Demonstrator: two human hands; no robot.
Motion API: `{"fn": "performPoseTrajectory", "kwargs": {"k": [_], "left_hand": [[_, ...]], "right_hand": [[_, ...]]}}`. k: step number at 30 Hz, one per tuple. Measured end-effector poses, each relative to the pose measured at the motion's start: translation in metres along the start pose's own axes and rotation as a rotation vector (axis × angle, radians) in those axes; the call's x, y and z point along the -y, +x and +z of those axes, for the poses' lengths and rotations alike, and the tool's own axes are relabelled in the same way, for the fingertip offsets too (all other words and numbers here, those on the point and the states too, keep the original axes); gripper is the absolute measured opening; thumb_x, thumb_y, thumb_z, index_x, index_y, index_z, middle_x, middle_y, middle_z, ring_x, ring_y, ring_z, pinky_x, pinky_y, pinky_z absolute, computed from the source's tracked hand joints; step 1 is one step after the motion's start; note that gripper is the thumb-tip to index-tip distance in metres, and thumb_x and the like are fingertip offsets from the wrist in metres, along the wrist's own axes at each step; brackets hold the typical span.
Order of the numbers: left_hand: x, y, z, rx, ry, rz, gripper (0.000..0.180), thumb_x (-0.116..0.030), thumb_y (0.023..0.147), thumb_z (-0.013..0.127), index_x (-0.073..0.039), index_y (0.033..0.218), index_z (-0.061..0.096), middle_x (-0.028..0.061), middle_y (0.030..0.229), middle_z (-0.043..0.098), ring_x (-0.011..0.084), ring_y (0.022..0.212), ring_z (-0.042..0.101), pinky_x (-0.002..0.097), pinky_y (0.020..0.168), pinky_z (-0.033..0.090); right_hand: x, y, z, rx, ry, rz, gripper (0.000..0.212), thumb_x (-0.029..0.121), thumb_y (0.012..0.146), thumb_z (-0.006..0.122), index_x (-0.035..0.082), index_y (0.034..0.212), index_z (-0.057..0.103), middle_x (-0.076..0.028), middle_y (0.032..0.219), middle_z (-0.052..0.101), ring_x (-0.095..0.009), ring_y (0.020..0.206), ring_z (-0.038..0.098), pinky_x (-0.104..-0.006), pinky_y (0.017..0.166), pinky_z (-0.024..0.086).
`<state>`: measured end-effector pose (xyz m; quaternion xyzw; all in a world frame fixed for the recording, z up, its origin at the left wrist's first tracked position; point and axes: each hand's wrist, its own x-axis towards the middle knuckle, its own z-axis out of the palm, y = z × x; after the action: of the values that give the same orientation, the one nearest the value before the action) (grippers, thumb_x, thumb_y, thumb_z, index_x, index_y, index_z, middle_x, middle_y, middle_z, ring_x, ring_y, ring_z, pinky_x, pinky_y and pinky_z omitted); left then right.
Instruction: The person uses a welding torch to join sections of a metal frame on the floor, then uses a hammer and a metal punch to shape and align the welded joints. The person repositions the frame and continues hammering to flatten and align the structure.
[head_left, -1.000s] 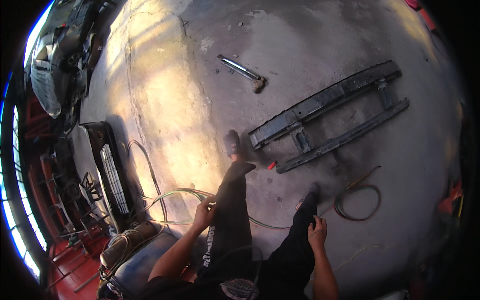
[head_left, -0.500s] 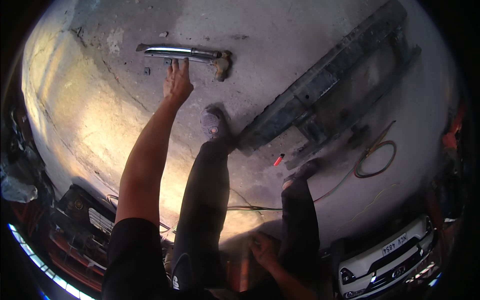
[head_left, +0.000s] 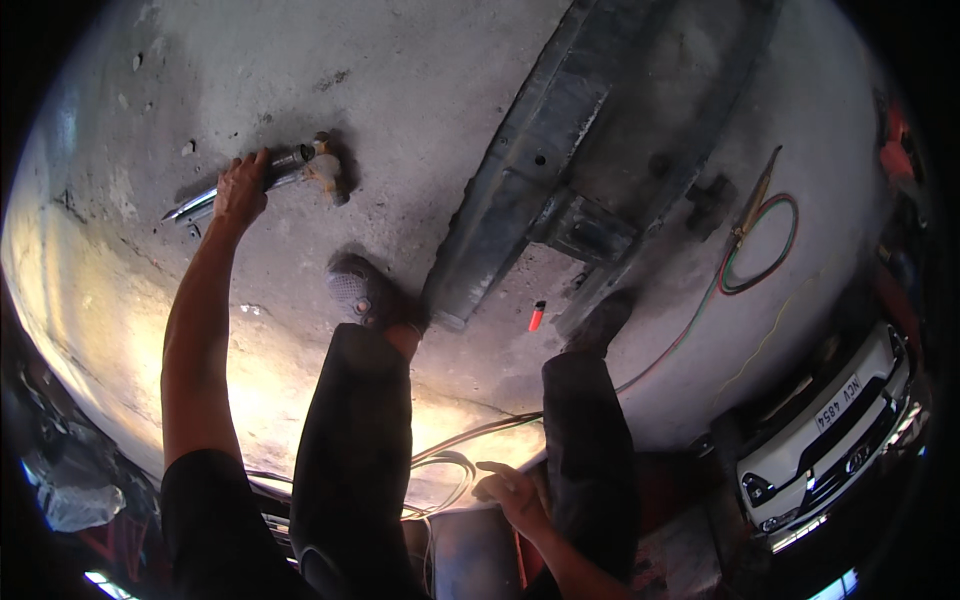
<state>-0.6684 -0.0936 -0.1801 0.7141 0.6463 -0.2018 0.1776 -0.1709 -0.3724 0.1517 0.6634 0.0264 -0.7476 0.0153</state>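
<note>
On the concrete floor at the upper left lies a shiny, pointed metal bar [head_left: 190, 208] with a darker thick end. My left hand [head_left: 240, 195] is closed over its middle, fingers curled round it, hiding part of its length. Beside it, close against the bar, lies a hammer [head_left: 325, 172] with a rusty, yellowish-brown head; my hand partly covers its handle. My right hand [head_left: 515, 495] hovers low between my knees, its index finger stretched out and the other fingers loosely bent. Nothing shows in it.
A long dark steel frame [head_left: 510, 170] with a crosspiece lies in front of my feet. Near it are a red lighter [head_left: 537, 315] and a torch [head_left: 757, 195] with coiled red and green hoses [head_left: 795, 225]. A white car front [head_left: 830, 440] stands at the lower right.
My left hand has gone from touching beside the bar to closing over it. The view has swung, so floor things appear shifted left. My right hand's index finger now stretches out.
</note>
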Motion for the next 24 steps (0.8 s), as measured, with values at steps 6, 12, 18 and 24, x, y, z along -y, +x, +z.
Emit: {"fn": "performPoseTrajectory", "kwargs": {"k": [6, 12, 18, 24], "left_hand": [[-0.075, -0.036, -0.074, 0.242, -0.295, -0.014, 0.037, 0.000, 0.076, 0.063, -0.008, 0.110, 0.053, 0.0259, 0.090, 0.070, 0.0484, 0.091, 0.068, 0.0552, 0.077, 0.053], [-0.126, -0.135, -0.175, 0.489, -0.680, -0.198, 0.051, -0.014, 0.064, 0.080, -0.001, 0.107, 0.055, 0.0245, 0.087, 0.071, 0.0448, 0.088, 0.071, 0.0501, 0.076, 0.057], [-0.231, -0.257, -0.338, 0.423, -0.999, -0.289, 0.061, -0.010, 0.070, 0.080, 0.003, 0.118, 0.045, 0.0260, 0.093, 0.068, 0.0406, 0.088, 0.070, 0.0461, 0.073, 0.056], [-0.378, -0.340, -0.465, 0.313, -1.267, -0.012, 0.066, -0.005, 0.081, 0.074, -0.005, 0.140, 0.043, 0.0193, 0.103, 0.068, 0.0419, 0.096, 0.069, 0.0474, 0.080, 0.056]], "right_hand": [[0.011, -0.010, -0.004, 0.046, -0.033, -0.051, 0.034, 0.015, 0.102, 0.055, -0.001, 0.131, 0.062, -0.009, 0.096, 0.073, -0.015, 0.090, 0.071, -0.0294, 0.085, 0.057], [0.041, -0.055, 0.013, 0.182, -0.098, -0.223, 0.034, 0.014, 0.102, 0.057, -0.002, 0.131, 0.063, -0.006, 0.092, 0.069, -0.013, 0.085, 0.063, -0.0274, 0.082, 0.052], [0.084, -0.114, 0.034, 0.287, 0.380, -0.113, 0.052, 0.036, 0.108, 0.055, 0.003, 0.148, 0.049, -0.011, 0.119, 0.063, -0.023, 0.109, 0.066, -0.0382, 0.096, 0.054], [0.127, -0.158, -0.023, 0.383, 0.383, -0.482, 0.061, 0.044, 0.109, 0.047, 0.004, 0.154, 0.040, -0.016, 0.130, 0.061, -0.029, 0.121, 0.061, -0.0437, 0.106, 0.047]]}}
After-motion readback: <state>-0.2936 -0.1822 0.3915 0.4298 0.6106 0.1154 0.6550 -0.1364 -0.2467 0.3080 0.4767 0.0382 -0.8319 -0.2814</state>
